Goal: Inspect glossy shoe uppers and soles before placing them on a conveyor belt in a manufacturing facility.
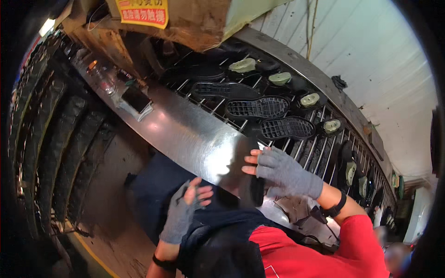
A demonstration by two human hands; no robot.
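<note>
My right hand (pixel 285 173), in a grey fingerless glove, is at the edge of the metal counter (pixel 185 125). Its fingers close around a dark, sole-shaped piece (pixel 252 189) that stands on edge; the hand hides part of it. My left hand (pixel 183 211), gloved the same way, hovers over my lap with fingers apart and nothing in it. Beyond the right hand, black shoe soles (pixel 257 107) lie tread up on a rack of metal rods (pixel 301 150). Alongside them stand dark shoe uppers on pale green lasts (pixel 309 100).
Racks hung with dark pieces (pixel 69 157) stand at the left. A phone-like dark slab (pixel 136 99) and a clear bottle (pixel 106 85) sit on the counter's far left. A wooden housing with a yellow and red sign (pixel 143 11) overhangs the rods. Brown scraps (pixel 294 208) lie near my right forearm.
</note>
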